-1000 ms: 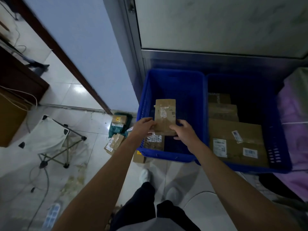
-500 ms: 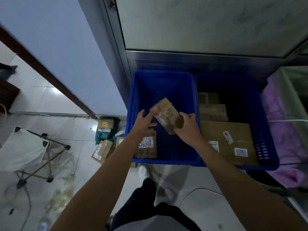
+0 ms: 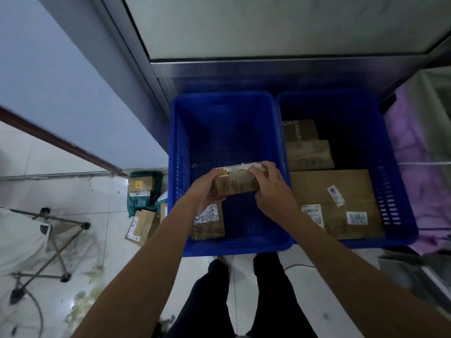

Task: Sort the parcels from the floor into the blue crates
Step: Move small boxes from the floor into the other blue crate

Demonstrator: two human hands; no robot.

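Item in hand: one small brown parcel [image 3: 235,185], which we have turned from face-up to long side up. Left hand [image 3: 207,189] and right hand [image 3: 273,191] each keep a curled grip pinching one end, above the middle of the left blue crate [image 3: 234,248]. We judge it checked and ready to be set down.

Count:
- Blue crates: two.
- Parcels in the left crate: one labelled box [image 3: 210,225], near-left corner.
- Parcels in the right blue crate [image 3: 380,243]: three.
- Parcels on the floor [image 3: 97,203]: at least three.

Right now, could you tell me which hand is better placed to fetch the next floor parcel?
Probably the left hand: the floor parcels lie left of the left crate, on its side; the right hand also grips the held parcel.
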